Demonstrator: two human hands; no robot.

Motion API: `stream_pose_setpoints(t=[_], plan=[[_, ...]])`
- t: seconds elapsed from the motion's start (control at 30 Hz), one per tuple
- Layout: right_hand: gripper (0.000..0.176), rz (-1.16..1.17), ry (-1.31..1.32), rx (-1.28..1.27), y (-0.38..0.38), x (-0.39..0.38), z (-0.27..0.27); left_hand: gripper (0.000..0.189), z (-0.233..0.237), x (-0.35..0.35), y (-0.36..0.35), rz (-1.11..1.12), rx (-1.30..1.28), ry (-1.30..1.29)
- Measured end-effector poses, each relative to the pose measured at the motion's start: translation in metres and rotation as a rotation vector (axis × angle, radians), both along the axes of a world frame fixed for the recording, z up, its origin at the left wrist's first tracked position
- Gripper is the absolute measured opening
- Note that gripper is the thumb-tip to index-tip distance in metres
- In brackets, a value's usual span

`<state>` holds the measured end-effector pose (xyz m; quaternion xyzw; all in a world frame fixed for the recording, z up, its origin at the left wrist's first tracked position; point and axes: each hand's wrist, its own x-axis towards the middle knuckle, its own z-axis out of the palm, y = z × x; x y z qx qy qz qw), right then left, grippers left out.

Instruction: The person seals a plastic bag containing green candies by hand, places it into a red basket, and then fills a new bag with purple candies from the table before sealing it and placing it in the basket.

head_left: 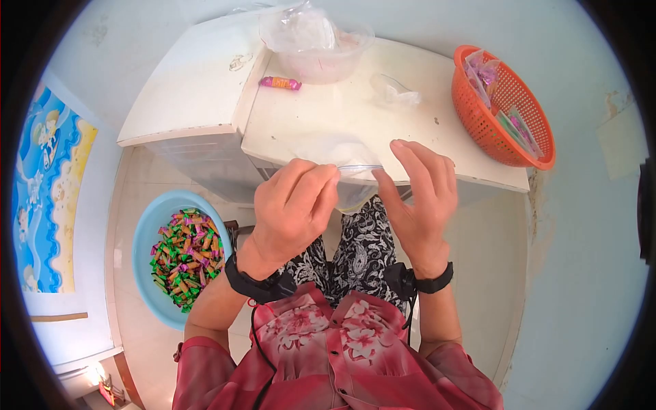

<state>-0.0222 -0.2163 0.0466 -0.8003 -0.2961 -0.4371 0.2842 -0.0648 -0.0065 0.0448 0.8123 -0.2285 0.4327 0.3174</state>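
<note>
A clear zip-lock plastic bag (357, 176) with a blue seal line hangs between my hands at the table's front edge. My left hand (295, 206) is closed, its thumb and forefinger pinching the bag's left end at the seal. On the other side, my right hand (422, 199) has its fingers apart, with the thumb tip right at the bag's right end and the forefinger raised above it. Beyond the hands, a wrapped candy (280, 83) in purple and orange lies on the white table (294, 126). A crumpled clear bag (396, 91) lies farther right.
An orange plastic basket (471, 125) with filled clear bags stands at the table's right end. At the back is a clear plastic tub (318, 63) with plastic bags. On the lower left, a blue basin (141, 256) holds many wrapped candies (188, 256) in green and purple.
</note>
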Motion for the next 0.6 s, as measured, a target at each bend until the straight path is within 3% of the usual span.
stream_pose_setpoints(t=[0.23,0.33,0.43,0.6], plan=[[0.036,-0.066,0.281,-0.024,0.002,-0.004,-0.026,0.024,-0.014,0.014,-0.001,-0.004,-0.033,-0.062],[0.031,-0.045,0.223,0.134,0.0,0.007,-0.035,0.026,-0.016,0.028,0.003,0.038,0.015,-0.164],[0.03,0.022,0.061,0.139,-0.002,0.028,-0.042,0.027,-0.026,0.05,0.01,0.047,0.083,-0.227],[0.023,0.01,0.064,0.06,-0.006,0.043,-0.068,0.023,-0.056,0.065,0.017,0.057,0.201,-0.063]])
